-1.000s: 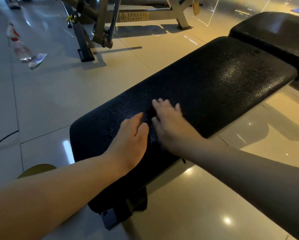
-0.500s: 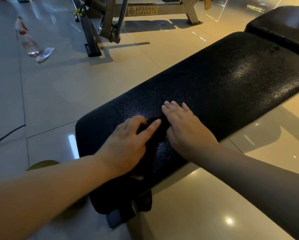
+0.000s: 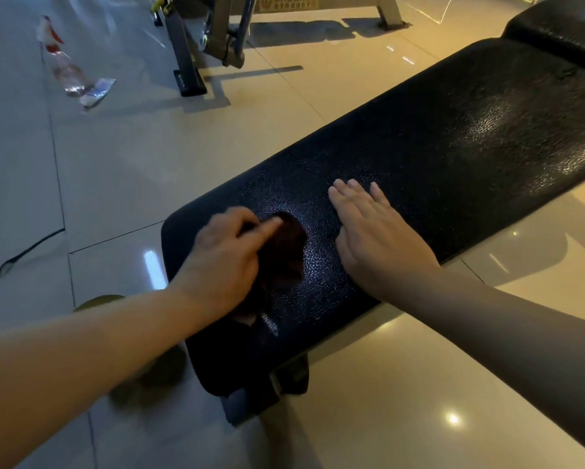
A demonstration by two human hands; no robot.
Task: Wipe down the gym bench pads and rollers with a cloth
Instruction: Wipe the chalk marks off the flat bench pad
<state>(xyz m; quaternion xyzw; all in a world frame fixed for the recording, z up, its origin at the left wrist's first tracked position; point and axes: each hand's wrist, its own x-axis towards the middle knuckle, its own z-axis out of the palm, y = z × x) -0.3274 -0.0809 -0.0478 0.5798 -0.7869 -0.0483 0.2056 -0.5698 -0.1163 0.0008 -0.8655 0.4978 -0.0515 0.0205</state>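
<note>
Pale glossy floor tiles (image 3: 121,157) fill most of the frame, catching spots of light at the lower right. Across them, from lower centre up to the right edge, runs the long black bench pad (image 3: 453,147), its grained surface shining towards the right. A second black pad (image 3: 562,25) sits just beyond it in the upper right corner. At the top centre stands the grey frame of another machine (image 3: 223,35). The right hand (image 3: 379,242) lies flat on the pad near its front edge, fingers straight and close together, holding nothing. The left hand (image 3: 226,262), just left of it, is curled over a dark cloth (image 3: 284,258) at the pad's near end, forefinger stretched across the top of it. In the upper left a clear spray bottle (image 3: 64,66) lies on the floor beside a crumpled wrapper (image 3: 98,91).
</note>
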